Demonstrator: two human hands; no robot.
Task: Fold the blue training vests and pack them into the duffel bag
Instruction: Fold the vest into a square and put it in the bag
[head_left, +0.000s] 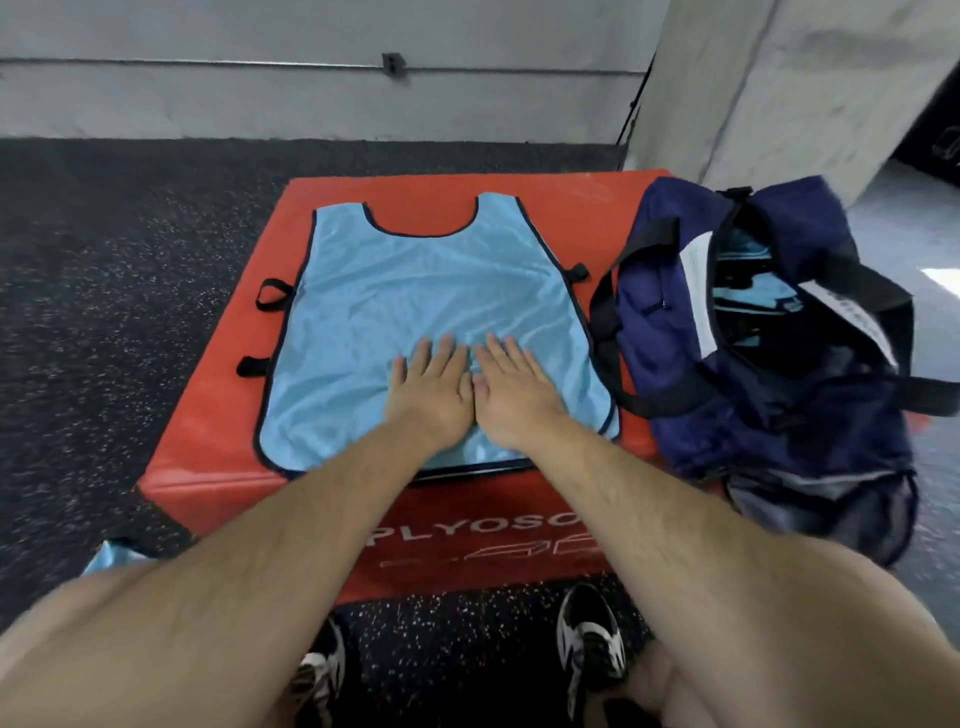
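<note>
A light blue training vest (415, 280) with dark trim lies spread flat on a red foam plyo box (208, 431), its neck opening pointing away from me. My left hand (431, 387) and my right hand (511, 387) press flat on the vest's lower middle, side by side, fingers straight, thumbs touching. A navy duffel bag (769, 364) sits open on the box's right edge. Folded blue vests (750, 283) show inside its opening.
Black strap handles (270, 293) stick out of the box's left side. Another piece of blue fabric (111, 553) lies on the speckled black floor at lower left. A grey concrete pillar (769, 83) rises behind the bag. My shoes (589, 634) stand against the box front.
</note>
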